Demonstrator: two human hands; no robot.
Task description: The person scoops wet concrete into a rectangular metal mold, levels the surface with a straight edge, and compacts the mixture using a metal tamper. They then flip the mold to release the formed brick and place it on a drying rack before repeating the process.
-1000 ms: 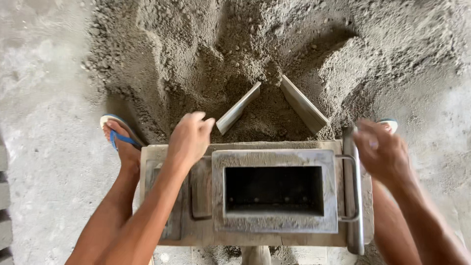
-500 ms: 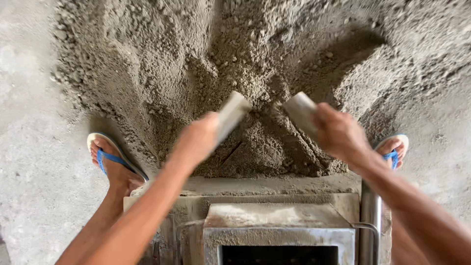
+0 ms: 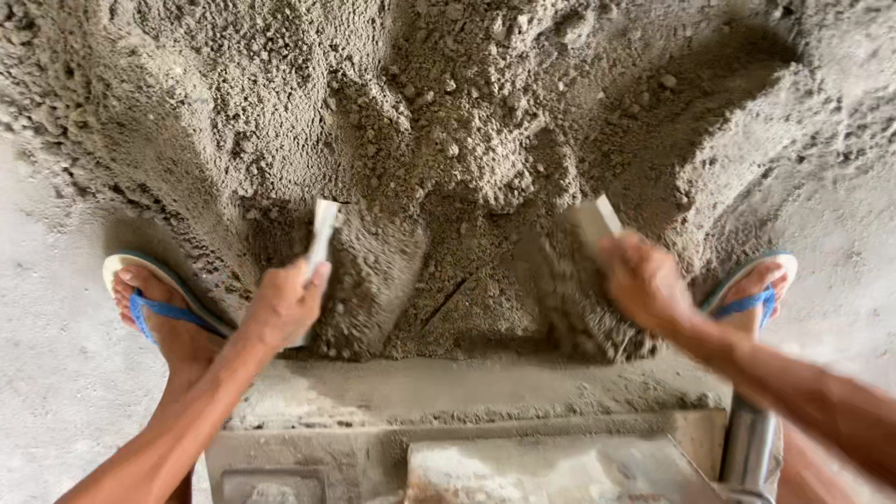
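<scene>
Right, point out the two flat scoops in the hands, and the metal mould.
left scoop [image 3: 322, 229]: head view, on the pale blade above the left hand.
right scoop [image 3: 595, 219]: head view, on the blade's upper corner.
metal mould [image 3: 560, 467]: head view, on its top plate.

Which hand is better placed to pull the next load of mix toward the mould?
Probably the left hand: its board stands on edge with a mound of mix right beside it. The right hand is blurred, its board half buried.
</scene>
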